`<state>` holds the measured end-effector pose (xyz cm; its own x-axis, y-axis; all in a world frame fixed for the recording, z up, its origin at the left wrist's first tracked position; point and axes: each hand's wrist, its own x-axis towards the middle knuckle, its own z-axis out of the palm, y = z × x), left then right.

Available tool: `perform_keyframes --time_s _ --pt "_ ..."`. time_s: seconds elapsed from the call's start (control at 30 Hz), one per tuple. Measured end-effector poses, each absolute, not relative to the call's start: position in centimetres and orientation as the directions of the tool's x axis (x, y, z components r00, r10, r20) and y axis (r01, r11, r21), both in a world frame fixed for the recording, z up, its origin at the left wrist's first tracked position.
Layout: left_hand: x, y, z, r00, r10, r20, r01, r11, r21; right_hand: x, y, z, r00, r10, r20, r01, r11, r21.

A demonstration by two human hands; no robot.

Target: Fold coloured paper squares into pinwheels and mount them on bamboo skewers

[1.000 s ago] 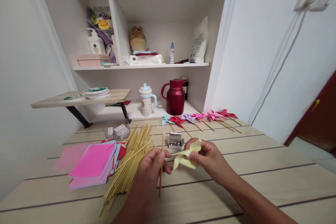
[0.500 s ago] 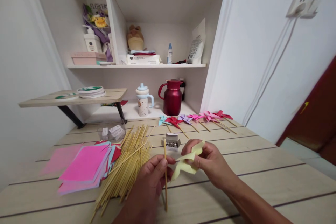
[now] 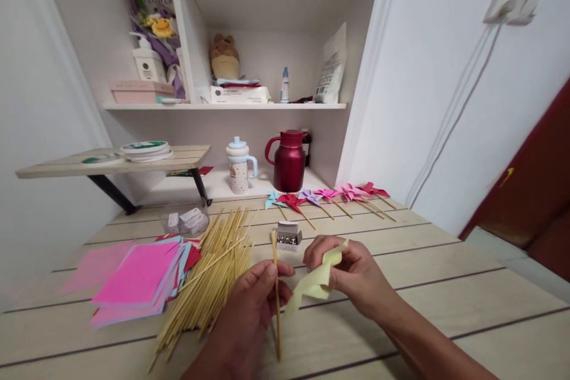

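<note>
My left hand (image 3: 260, 291) pinches a thin wooden stick (image 3: 278, 326) that stands nearly upright between thumb and fingers. To its right, my right hand (image 3: 345, 267) is closed on a pale yellow paper pinwheel (image 3: 315, 282), whose blades curl out toward the left hand. Stick and pinwheel are apart. Just behind the hands sits a small open box of metal pins (image 3: 288, 240). Left of my left hand lies a heap of loose wooden sticks (image 3: 218, 273). Whatever the right fingertips press behind the paper is hidden.
Several finished pinwheels (image 3: 291, 202) lie in a row at the table's back. Coloured paper sheets (image 3: 138, 273) are stacked at left, near a clear container of small boxes (image 3: 191, 219). A red jug (image 3: 289, 163) and a cup (image 3: 239, 172) stand behind, beside a raised wooden shelf (image 3: 187, 157).
The pinwheel has turned a little in my right hand and is slightly farther from the stick. My left hand still holds the stick; the view has shifted slightly.
</note>
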<state>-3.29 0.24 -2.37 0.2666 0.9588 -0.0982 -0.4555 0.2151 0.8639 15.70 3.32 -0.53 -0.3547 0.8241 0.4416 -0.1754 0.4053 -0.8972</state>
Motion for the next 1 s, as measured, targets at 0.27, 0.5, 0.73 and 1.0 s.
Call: perform_keyframes --time_s 0.27,0.5,0.73,1.0 --pt "-3.4 0.4 -2.7 0.269 0.957 -0.108 -0.481 0.230 0.846 15.7 2.9 -0.3 -0.366 0.822 0.437 -0.163 0.406 -0.899" --pt "-3.8 1.5 -2.2 0.029 0.993 -0.116 -0.725 0.100 0.681 16.0 4.0 -0.7 -0.255 0.874 0.413 -0.286 0.339 -0.896" --pt "-4.7 2.3 -0.7 -0.123 0.986 -0.113 -0.757 -0.020 0.654 16.3 4.8 -0.1 -0.031 0.966 0.256 -0.427 0.218 -0.878" --pt "-5.4 2.1 -1.9 -0.019 0.963 0.270 -0.222 -0.267 0.938 16.4 5.1 0.1 0.019 0.966 0.258 -0.445 0.239 -0.863"
